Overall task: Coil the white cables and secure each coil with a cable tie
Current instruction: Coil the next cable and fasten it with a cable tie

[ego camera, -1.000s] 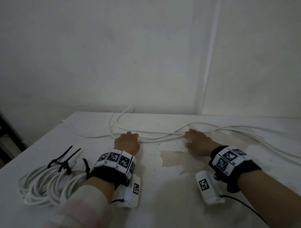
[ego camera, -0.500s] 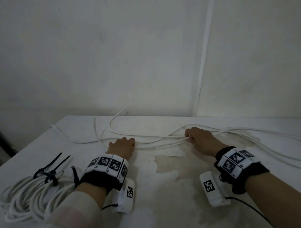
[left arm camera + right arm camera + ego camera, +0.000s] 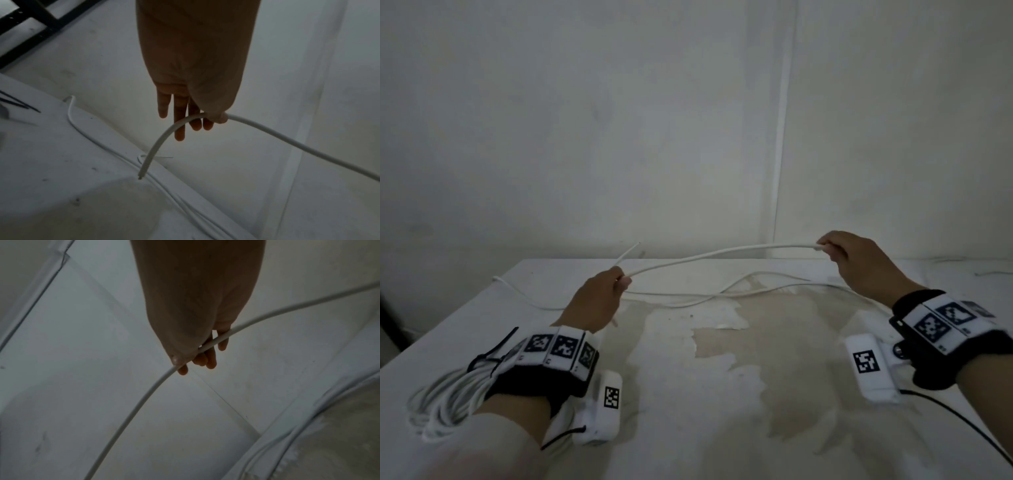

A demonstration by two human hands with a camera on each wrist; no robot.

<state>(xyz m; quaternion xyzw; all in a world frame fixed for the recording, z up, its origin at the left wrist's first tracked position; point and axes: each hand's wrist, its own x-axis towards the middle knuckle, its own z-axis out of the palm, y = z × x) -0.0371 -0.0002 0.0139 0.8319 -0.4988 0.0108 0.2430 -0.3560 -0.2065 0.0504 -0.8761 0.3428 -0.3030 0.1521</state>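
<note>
A loose white cable (image 3: 722, 254) hangs in the air between my two hands above the table. My left hand (image 3: 599, 294) pinches it near its free end, and that cut tip (image 3: 637, 244) sticks up and away. In the left wrist view the thumb presses the cable (image 3: 164, 138) against the fingers. My right hand (image 3: 852, 263) grips the same cable further along; the right wrist view shows the cable (image 3: 144, 395) crossing the fingers. More white cable (image 3: 739, 291) lies in loose curves on the table. A finished coil (image 3: 448, 397) with black cable ties (image 3: 493, 353) lies at the near left.
The white table (image 3: 722, 428) has a worn, peeled brownish patch in its middle. A wall stands close behind the far edge. A dark frame (image 3: 30, 24) stands beyond the table's left side. A black wire (image 3: 962, 421) trails from my right wrist unit.
Both hands were down on the table at the cable; now they have lifted a stretch of it into the air and moved apart, the right hand going up and right.
</note>
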